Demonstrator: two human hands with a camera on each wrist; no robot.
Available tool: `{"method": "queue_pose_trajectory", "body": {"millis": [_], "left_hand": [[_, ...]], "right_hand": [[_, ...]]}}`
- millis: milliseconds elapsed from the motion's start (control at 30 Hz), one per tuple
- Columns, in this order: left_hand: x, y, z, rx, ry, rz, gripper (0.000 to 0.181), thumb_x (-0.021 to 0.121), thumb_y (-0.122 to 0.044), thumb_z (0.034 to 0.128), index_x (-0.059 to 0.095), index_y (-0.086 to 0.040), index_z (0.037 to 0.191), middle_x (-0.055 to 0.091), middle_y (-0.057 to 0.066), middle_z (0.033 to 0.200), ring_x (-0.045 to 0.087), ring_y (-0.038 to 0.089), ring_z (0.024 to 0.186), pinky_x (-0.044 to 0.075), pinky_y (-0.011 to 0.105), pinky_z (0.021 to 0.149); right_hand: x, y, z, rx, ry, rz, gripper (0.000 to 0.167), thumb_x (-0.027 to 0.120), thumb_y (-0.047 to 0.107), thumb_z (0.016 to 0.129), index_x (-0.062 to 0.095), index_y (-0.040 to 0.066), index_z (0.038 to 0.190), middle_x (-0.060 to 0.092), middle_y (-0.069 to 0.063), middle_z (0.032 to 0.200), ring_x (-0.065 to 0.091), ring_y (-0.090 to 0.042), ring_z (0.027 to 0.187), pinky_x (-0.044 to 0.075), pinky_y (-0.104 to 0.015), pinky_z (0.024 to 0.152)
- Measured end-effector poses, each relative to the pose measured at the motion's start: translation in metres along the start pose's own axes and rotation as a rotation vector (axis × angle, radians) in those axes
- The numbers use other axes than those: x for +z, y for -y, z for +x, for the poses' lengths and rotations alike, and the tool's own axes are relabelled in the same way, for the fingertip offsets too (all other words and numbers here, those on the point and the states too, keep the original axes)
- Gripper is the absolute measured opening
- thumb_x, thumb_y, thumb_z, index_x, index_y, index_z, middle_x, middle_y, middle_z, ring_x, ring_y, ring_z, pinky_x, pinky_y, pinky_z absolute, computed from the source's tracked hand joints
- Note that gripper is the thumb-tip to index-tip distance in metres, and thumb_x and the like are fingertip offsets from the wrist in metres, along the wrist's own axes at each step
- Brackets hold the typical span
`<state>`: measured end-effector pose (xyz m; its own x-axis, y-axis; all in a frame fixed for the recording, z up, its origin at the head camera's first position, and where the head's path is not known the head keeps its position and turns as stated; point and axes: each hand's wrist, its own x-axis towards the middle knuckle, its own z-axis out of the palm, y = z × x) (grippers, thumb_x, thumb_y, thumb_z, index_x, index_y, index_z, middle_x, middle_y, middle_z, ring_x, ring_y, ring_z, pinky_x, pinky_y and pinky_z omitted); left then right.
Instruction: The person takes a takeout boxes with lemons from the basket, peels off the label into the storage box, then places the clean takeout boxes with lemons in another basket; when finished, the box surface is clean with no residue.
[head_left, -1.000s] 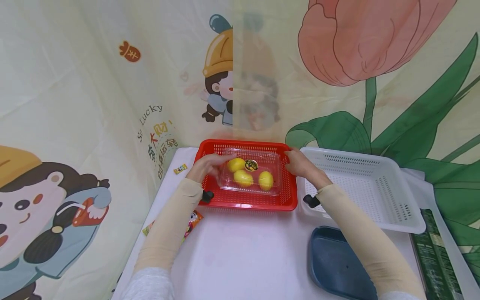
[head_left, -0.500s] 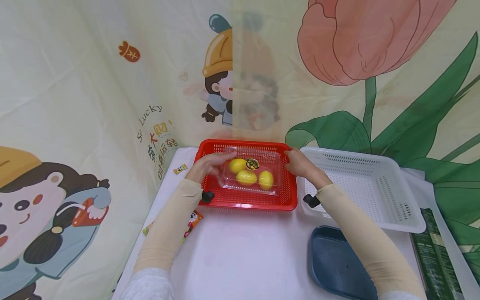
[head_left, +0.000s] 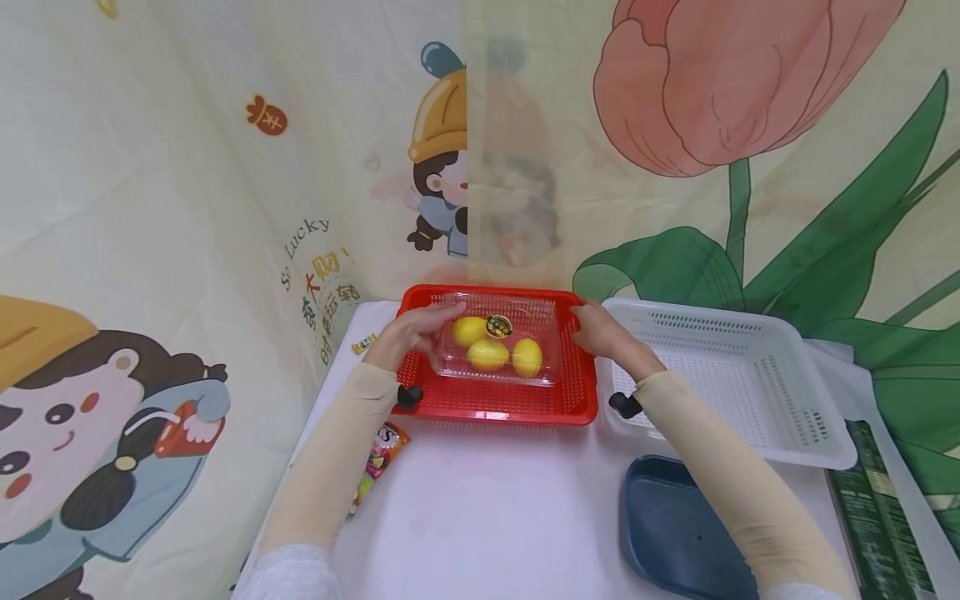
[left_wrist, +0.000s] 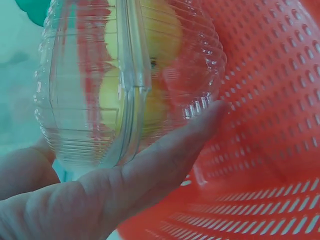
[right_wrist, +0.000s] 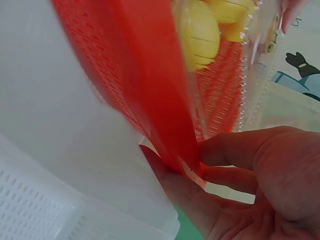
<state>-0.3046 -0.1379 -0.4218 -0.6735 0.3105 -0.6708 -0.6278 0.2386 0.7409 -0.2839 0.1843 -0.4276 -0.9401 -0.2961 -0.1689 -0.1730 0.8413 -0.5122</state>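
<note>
A clear plastic clamshell box (head_left: pixel 501 340) with several yellow lemons (head_left: pixel 488 355) inside is held by my left hand (head_left: pixel 408 335) at its left end. In the left wrist view, the thumb and fingers of the left hand (left_wrist: pixel 112 192) lie on either side of the box's end (left_wrist: pixel 75 90). The box is over the red perforated basket (head_left: pixel 495 408); how far it rests on the bottom I cannot tell. My right hand (head_left: pixel 603 329) pinches the basket's right rim near the far corner. In the right wrist view, thumb and fingers clasp that red rim (right_wrist: pixel 155 75).
A white perforated basket (head_left: pixel 813 375) stands right of the red one. Nearer lies a dark blue tray (head_left: pixel 686 525). Green packaging (head_left: pixel 877 500) lies at the far right, a colourful snack bag (head_left: pixel 381 454) by the left forearm, and a small candy packet (head_left: pixel 364 343) at left.
The box shifts slightly right, then back left, tilting a little with my left hand. The right hand stays on the basket rim. The head view tips slightly.
</note>
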Motion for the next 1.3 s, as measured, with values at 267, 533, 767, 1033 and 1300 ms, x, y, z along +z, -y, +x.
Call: {"method": "queue_pose_trajectory", "body": {"millis": [267, 533, 767, 1033, 1300], "left_hand": [[0.007, -0.007, -0.015, 0.065, -0.011, -0.021, 0.073, 0.049, -0.047, 0.1045, 0.011, -0.023, 0.161, 0.037, 0.019, 0.149, 0.047, 0.044, 0.132, 0.045, 0.079, 0.088], [0.009, -0.006, -0.03, 0.097, -0.005, -0.024, 0.074, 0.051, -0.047, 0.1037, 0.012, -0.02, 0.161, 0.037, 0.019, 0.148, 0.048, 0.044, 0.129, 0.049, 0.077, 0.084], [0.011, -0.01, -0.056, 0.125, 0.024, -0.065, 0.071, 0.053, -0.049, 0.1026, 0.016, -0.023, 0.157, 0.043, 0.016, 0.143, 0.053, 0.036, 0.125, 0.056, 0.061, 0.092], [0.019, -0.008, -0.083, 0.189, 0.072, -0.053, 0.064, 0.049, -0.045, 0.1056, 0.015, -0.021, 0.155, 0.048, 0.017, 0.139, 0.062, 0.031, 0.116, 0.058, 0.056, 0.092], [0.024, 0.009, -0.114, 0.174, 0.048, -0.015, 0.078, 0.055, -0.051, 0.101, 0.008, -0.024, 0.157, 0.045, 0.014, 0.142, 0.056, 0.031, 0.125, 0.059, 0.051, 0.094]], "right_hand": [[0.001, -0.003, 0.0, -0.019, -0.013, -0.053, 0.045, 0.059, -0.004, 0.091, 0.055, -0.012, 0.136, 0.049, -0.033, 0.141, 0.059, -0.039, 0.107, 0.063, -0.044, 0.082], [0.003, -0.008, 0.001, -0.035, -0.016, -0.055, 0.037, 0.057, -0.004, 0.09, 0.061, -0.011, 0.127, 0.054, -0.032, 0.129, 0.059, -0.035, 0.095, 0.061, -0.034, 0.068], [0.004, -0.009, 0.001, -0.059, -0.027, -0.046, 0.028, 0.062, 0.001, 0.092, 0.065, -0.007, 0.119, 0.059, -0.028, 0.118, 0.06, -0.035, 0.095, 0.063, -0.038, 0.072], [0.003, -0.009, 0.0, -0.057, -0.013, -0.002, 0.03, 0.065, 0.007, 0.096, 0.066, -0.001, 0.124, 0.061, -0.024, 0.112, 0.062, -0.033, 0.094, 0.063, -0.034, 0.065], [0.001, -0.007, 0.001, -0.057, -0.018, 0.01, 0.03, 0.068, 0.01, 0.095, 0.064, -0.002, 0.123, 0.059, -0.024, 0.113, 0.067, -0.031, 0.089, 0.064, -0.035, 0.065]]}}
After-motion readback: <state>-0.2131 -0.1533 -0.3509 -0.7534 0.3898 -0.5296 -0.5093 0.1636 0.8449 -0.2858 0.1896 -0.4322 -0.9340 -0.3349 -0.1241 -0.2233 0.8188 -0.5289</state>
